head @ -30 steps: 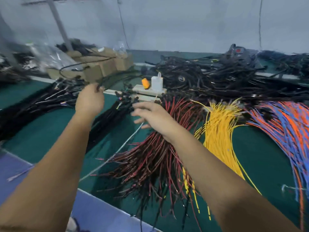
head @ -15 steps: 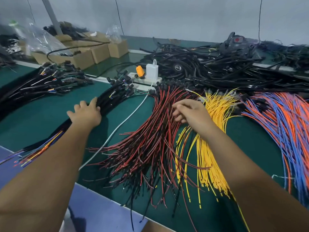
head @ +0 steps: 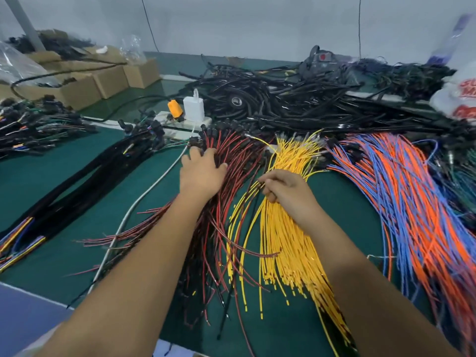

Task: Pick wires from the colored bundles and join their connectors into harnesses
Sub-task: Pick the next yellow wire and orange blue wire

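Work surface: green mat [head: 64, 176], flat and matte, covers the bench to the far wall.
Black cable heap: tangled round-jacketed cables [head: 296, 104], glossy, piled across the far side of the mat.
Orange and blue bundle: thin smooth wires [head: 412, 202] fanned along the right, connectors at the far end.
Red and black bundle: thin paired wires [head: 219, 253] in the centre, near ends loose and splayed, black connectors at the far end.
Yellow bundle: thin bright wires [head: 291, 253], just right of the red and black bundle, near ends cut square.
Sleeved harnesses: black fabric-wrapped lengths [head: 85, 181] at left, coloured cores showing at the near ends.
Cardboard boxes: plain brown cartons [head: 108, 81], far left.
Power strip: white bar [head: 180, 119] carrying a white adapter [head: 193, 106] and an orange plug [head: 175, 108].
Left hand: left hand [head: 202, 173] lies palm down on the red and black bundle near its connectors, fingers spread and fairly straight.
Right hand: right hand [head: 286, 189] has fingers curled, pinching strands of the yellow bundle at its upper part.
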Tool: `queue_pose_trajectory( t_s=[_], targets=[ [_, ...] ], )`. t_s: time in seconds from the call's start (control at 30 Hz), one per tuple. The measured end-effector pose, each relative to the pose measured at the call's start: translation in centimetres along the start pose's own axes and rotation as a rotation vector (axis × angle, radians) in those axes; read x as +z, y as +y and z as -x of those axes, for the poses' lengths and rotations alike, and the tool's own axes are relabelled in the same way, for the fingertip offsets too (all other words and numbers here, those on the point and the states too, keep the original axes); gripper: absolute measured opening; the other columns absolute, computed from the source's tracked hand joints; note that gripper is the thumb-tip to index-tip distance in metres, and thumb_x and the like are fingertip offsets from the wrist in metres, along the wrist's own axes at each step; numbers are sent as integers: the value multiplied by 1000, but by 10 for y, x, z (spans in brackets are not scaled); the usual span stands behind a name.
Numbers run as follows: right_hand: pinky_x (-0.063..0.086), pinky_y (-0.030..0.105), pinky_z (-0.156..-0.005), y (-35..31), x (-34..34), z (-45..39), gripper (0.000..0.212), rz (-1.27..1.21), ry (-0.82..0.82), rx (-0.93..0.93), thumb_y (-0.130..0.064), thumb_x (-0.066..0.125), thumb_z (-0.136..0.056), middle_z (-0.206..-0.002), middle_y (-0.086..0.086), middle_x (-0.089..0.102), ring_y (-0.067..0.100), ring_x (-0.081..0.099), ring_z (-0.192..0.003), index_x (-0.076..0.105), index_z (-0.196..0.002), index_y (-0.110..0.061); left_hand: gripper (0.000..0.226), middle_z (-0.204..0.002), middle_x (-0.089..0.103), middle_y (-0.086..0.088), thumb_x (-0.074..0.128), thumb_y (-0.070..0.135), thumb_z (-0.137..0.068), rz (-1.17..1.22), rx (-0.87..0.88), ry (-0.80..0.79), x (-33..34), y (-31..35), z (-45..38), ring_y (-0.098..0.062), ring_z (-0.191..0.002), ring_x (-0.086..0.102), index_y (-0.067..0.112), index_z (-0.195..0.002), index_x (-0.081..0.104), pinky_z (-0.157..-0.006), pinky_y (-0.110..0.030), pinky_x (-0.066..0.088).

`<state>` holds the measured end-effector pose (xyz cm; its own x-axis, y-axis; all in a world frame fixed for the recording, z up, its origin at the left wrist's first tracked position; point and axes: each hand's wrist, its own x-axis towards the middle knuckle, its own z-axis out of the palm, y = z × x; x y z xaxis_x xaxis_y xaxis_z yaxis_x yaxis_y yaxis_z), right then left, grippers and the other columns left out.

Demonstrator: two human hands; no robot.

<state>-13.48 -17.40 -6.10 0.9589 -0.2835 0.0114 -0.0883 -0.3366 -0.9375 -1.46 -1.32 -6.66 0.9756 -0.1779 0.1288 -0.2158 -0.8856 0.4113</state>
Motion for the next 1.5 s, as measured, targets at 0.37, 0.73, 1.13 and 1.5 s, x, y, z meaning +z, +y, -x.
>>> queue_pose_trajectory(
  t_s=[0.37,0.73,1.13,1.5],
  targets=[
    [45,7,-61,8,-1,11,26,-69,22,-69,-13,47,-98,-78,-5,62,-4,53,-63,69,-94,-27,30,-115,61,-9,42,14,-99,566,-228,279,-4,-9,4,-27,-99,59,11,-127,51,-89,-39,49],
    [45,19,-58,2,-8,9,25,-215,28,23,-17,45,-101,-78,-2,64,7,55,-63,70,-101,-20,24,-103,56,-3,43,19,-100,452,126,353,-11,24,21,-20,-90,53,19,-107,66,-78,-30,42],
    [38,24,-55,8,-42,9,27,-467,199,22,-18,53,-99,-61,-3,53,9,45,-55,64,-73,-16,39,-114,64,-3,38,28,-101,293,534,-5,15,106,74,-25,-98,60,30,-140,42,-77,-37,49],
    [18,17,-36,-11,-140,-14,36,-852,756,-76,-11,24,-102,-38,-8,31,8,24,-33,34,-68,-18,23,-58,57,6,46,38,-97,130,259,-183,-14,36,38,-9,-42,42,27,-92,66,-46,-22,32]
  ],
)
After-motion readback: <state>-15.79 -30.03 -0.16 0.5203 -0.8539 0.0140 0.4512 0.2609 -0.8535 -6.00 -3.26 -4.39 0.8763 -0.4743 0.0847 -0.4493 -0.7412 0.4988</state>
